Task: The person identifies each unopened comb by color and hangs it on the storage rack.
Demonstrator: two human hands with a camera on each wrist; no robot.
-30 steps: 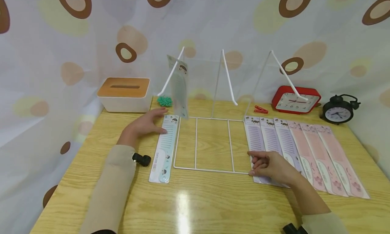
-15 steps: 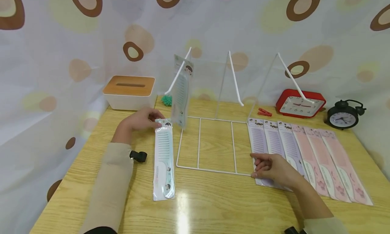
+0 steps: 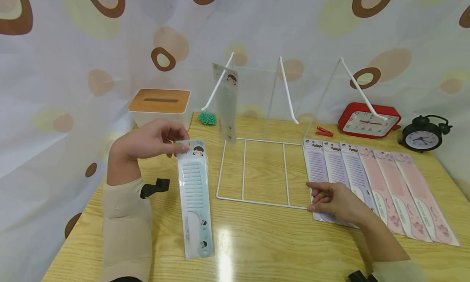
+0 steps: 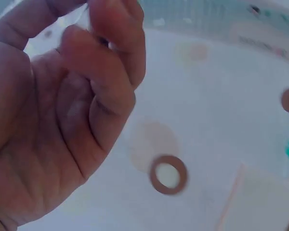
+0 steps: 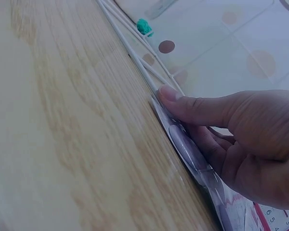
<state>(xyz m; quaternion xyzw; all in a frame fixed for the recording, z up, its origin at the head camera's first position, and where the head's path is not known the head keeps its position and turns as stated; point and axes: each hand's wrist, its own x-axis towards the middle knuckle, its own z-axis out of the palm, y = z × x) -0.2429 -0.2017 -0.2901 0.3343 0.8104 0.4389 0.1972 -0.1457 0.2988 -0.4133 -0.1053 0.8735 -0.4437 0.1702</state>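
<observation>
My left hand (image 3: 156,139) pinches the top edge of a packaged light-blue comb (image 3: 194,192), tilted up off the table. In the left wrist view, the fingers of this left hand (image 4: 77,96) are curled, with the package beyond them. My right hand (image 3: 338,200) holds the white wire display rack (image 3: 257,201) at its front right corner. The right wrist view shows the thumb (image 5: 171,94) of this hand on the wire, over a purple comb package (image 5: 188,149). Another blue comb package (image 3: 225,104) hangs on the rack's left hook.
Purple comb packages (image 3: 332,163) and pink ones (image 3: 404,184) lie overlapping right of the rack. Behind stand a tissue box (image 3: 159,102), a green pompom-like thing (image 3: 207,118), a red clip (image 3: 324,131), a red clock (image 3: 369,121) and a black alarm clock (image 3: 422,135).
My left hand has taken hold of the blue comb package lying left of the rack and lifted it toward me. The right hand has stayed at the rack's corner.
</observation>
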